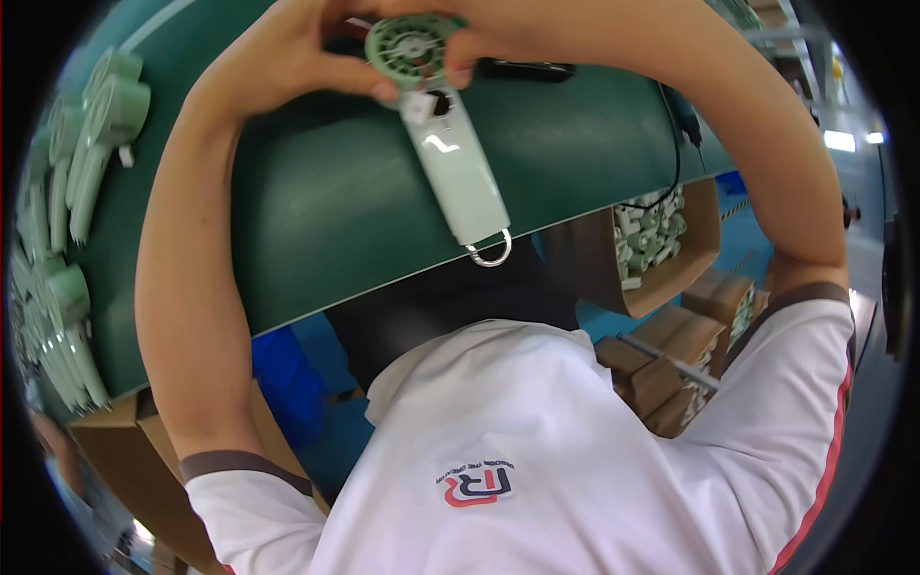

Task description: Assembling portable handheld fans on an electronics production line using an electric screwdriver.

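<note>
Handheld fan, round head clasped from both sides, left hand curled at its left rim, right hand at its right, forearms arched outward.

Passage over green table between left forearm and held fan; fan bodies obstruct left, cable right.

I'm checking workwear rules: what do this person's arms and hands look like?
The left hand and right hand show no gloves, and the forearms are bare. White short sleeves end in dark brownish cuffs; a red stripe runs along the right sleeve.
</note>
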`<state>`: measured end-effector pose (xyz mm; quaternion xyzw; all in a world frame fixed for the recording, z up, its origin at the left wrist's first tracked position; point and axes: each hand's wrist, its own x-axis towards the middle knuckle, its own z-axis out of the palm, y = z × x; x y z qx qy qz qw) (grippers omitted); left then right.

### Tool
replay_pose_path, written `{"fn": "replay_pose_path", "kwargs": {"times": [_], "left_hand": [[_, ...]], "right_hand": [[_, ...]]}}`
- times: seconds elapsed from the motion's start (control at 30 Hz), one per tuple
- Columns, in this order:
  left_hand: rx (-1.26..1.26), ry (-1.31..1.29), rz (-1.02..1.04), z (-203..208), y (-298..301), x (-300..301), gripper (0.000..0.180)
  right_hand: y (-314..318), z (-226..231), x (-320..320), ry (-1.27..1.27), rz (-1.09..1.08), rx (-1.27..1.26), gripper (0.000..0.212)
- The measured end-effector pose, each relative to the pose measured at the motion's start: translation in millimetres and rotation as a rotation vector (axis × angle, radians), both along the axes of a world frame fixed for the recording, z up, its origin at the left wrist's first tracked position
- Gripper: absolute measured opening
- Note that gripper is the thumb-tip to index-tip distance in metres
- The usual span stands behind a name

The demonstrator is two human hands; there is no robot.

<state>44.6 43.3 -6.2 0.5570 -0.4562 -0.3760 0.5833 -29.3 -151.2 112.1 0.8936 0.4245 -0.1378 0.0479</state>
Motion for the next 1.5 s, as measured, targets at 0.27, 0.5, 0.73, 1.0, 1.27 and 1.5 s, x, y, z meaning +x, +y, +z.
{"fn": "replay_pose_path", "kwargs": {"times": [0.27,0.5,0.73,1.0,1.27,1.5], "left_hand": [[0.021,-0.209,0.136,-12,-7,-6,0.101],[0.050,-0.341,0.183,-1,2,-10,0.085],[0.106,-0.408,0.182,7,-5,-9,0.080],[0.131,-0.263,0.198,8,-7,-15,0.080],[0.146,-0.315,0.165,13,-3,-13,0.080],[0.147,-0.367,0.157,13,-1,-12,0.076]], "right_hand": [[-89,-28,-38,-0.547,-0.252,0.779,0.032],[-164,-32,-138,-0.327,-1.280,0.887,0.022],[-136,-128,-151,-0.633,-0.967,0.316,0.037],[-165,-137,-130,-0.975,-1.119,-0.216,0.043],[-147,-158,-131,-0.803,-1.222,0.108,0.033],[-180,-151,-113,-0.891,-1.434,-0.131,0.064]]}}
